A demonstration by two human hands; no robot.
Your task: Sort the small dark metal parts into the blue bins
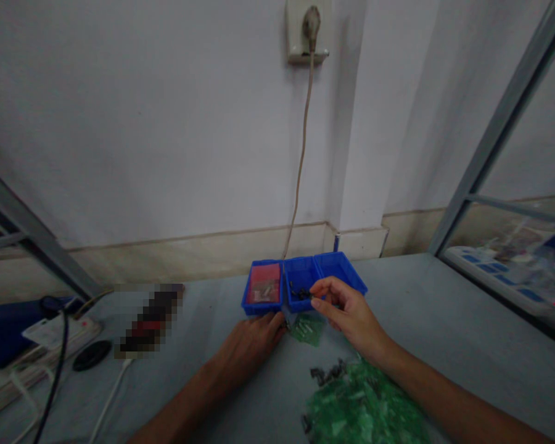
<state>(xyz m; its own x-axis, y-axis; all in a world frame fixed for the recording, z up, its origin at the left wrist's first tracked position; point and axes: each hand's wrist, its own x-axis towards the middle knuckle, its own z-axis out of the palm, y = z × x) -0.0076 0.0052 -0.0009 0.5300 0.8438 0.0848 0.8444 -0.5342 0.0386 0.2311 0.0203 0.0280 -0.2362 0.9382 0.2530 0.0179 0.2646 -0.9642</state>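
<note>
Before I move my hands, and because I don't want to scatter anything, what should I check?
1. Right hand at the middle blue bin: ok, fingers over its right side.
2. Part pinched in those fingers: cannot tell, too small and dark.
3. Left hand gripping the small green bag: cannot tell, though it's close beside it.
4. Red packet inside the left blue bin: ok.
5. All dark pieces binned: not ok, some lie by the green bag pile.
</note>
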